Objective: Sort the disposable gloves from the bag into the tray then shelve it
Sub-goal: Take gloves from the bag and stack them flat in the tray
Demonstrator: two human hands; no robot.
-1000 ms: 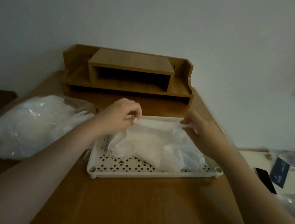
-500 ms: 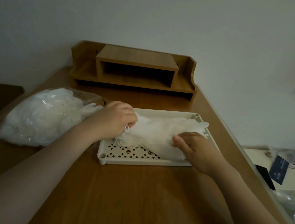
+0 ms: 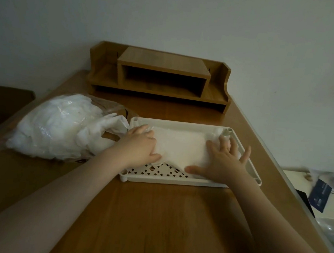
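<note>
Cream lattice-patterned tray (image 3: 176, 180), white gloves (image 3: 180, 146), brown desk (image 3: 161, 225)

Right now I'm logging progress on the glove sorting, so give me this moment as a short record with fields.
left hand: flat on the gloves, palm down
right hand: flat, fingers spread, pressing the gloves
gloves: white pile spread in the tray
tray: white, perforated, on the desk, not shelved
bag: left of the tray, still full of gloves
shelf: wooden, at the back of the desk
</note>
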